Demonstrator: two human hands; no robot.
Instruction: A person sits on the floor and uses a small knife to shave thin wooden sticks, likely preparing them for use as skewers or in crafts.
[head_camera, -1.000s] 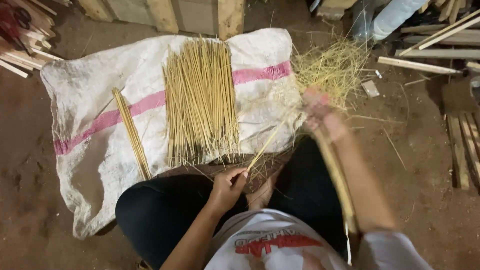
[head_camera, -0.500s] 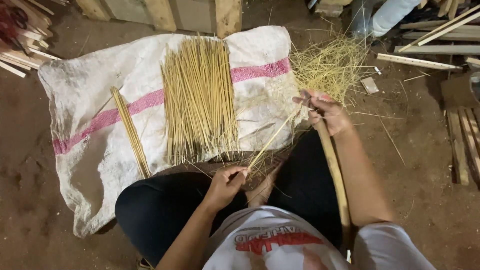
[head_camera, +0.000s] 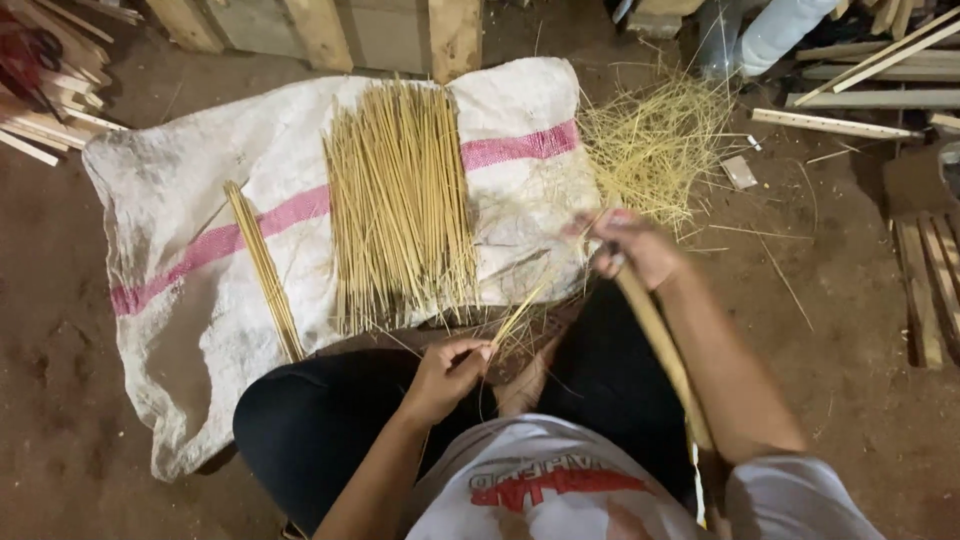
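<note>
Both hands are working one thin bamboo sliver above the lap.

The left hand (head_camera: 450, 372) is pinching the near end of the thin bamboo sliver (head_camera: 522, 318), fingers closed together on it just above the black-trousered knee (head_camera: 330, 420). The right hand (head_camera: 632, 250) is closing around the sliver's far end; it is blurred, so what else it is gripping cannot be told, though a thick bamboo pole (head_camera: 665, 350) is running from under it back along the forearm. The sliver is slanting between the two hands, over the near edge of a white sack with a pink stripe (head_camera: 180, 200) spread on the dirt floor (head_camera: 850, 420). On the sack a broad pile of split sticks (head_camera: 398, 200) is lying lengthwise, and a small bundle (head_camera: 264, 270) is lying apart to its left. A heap of stringy shavings (head_camera: 655, 140) is sitting just beyond the right hand, with wooden planks (head_camera: 860, 95) further off.
</note>
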